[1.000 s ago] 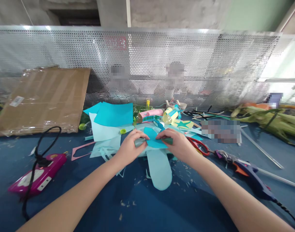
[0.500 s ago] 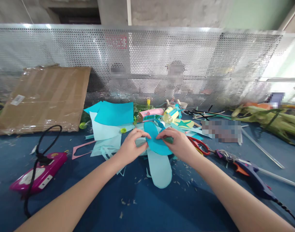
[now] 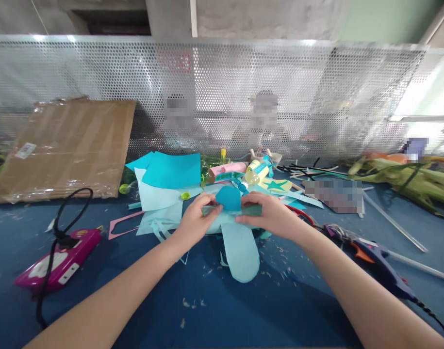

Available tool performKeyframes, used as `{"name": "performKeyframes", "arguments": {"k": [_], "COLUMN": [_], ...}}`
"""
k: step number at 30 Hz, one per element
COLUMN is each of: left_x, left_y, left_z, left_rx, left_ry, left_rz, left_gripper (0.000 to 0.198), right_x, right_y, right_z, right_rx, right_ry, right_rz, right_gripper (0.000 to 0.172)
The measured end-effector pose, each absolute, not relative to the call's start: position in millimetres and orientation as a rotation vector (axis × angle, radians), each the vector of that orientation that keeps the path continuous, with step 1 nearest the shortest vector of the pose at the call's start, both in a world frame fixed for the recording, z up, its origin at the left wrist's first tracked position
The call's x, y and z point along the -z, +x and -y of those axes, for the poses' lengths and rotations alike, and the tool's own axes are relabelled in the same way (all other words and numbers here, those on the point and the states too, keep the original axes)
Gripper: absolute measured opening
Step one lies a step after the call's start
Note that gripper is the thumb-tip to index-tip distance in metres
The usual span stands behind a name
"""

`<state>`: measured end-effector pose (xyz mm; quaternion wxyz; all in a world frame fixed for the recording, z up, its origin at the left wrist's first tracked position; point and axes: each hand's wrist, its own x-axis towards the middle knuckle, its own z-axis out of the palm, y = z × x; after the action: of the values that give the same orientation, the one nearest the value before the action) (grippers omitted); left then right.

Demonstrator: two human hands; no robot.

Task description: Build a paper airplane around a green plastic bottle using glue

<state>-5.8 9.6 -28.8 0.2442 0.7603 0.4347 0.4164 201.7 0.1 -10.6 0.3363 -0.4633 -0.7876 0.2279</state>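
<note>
My left hand (image 3: 197, 213) pinches the left edge of a bright blue paper piece (image 3: 229, 198), whose rounded upper part stands up. Beneath it is a pale blue paper-covered body (image 3: 223, 221), with a long round-ended pale blue paper flap (image 3: 242, 254) lying toward me. My right hand (image 3: 267, 212) is closed around the right side of this body, thumb in front and fingers behind. A dull green patch shows between its thumb and fingers. The fingertips come close to the blue paper's right edge; contact there is unclear.
Pale and bright blue sheets (image 3: 174, 170) lie at the left rear, near a green bottle cap (image 3: 185, 196). A magenta power strip (image 3: 61, 261) is at left, a glue gun (image 3: 380, 264) at right beside red-handled scissors (image 3: 301, 213). Decorated bottles (image 3: 227, 170) and a cardboard sheet (image 3: 72, 145) stand behind.
The bright blue paper, which lay over the body toward me, now shows only as a shorter upright rounded piece. My right hand's thumb has moved down and apart from its index finger.
</note>
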Motion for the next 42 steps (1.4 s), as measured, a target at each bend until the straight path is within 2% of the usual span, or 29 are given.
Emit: {"name": "performKeyframes", "arguments": {"k": [3,6,8,13,20,25,32,37,42], "left_x": [30,29,29,30,32,33,31,34,35], "left_y": [-5,-4,-3,-4,-5,-5,-4,-6,-7], "left_z": [-10,-9,-8,-8,-12,-13,-11,-12,-13], "left_rx": [-1.154,-1.16,-1.162,-1.189,-1.207,-1.196,-1.193,-1.207,-1.182], "left_ry": [2.052,2.043,2.034,2.03,2.062,2.054,2.11,2.155,2.228], "left_rz": [-1.218,-1.246,-1.259,-1.22,-1.184,-1.188,-1.173,-1.146,-1.135], "left_gripper": [0.011,0.012,0.012,0.014,0.012,0.02,0.012,0.01,0.009], "right_x": [12,16,19,25,19,15,13,13,12], "right_y": [200,198,197,194,192,196,200,201,201], "right_z": [-1,-4,-7,-12,-10,-7,-5,-7,-8], "right_rx": [-0.504,-0.459,-0.456,-0.407,-0.422,-0.455,-0.387,-0.418,-0.484], "right_ry": [-1.202,-1.185,-1.164,-1.189,-1.279,-1.285,-1.244,-1.274,-1.262], "right_rz": [2.081,2.079,2.059,1.975,1.953,1.999,2.073,2.064,2.003], "right_gripper": [0.03,0.013,0.008,0.017,0.02,0.023,0.035,0.031,0.035]}}
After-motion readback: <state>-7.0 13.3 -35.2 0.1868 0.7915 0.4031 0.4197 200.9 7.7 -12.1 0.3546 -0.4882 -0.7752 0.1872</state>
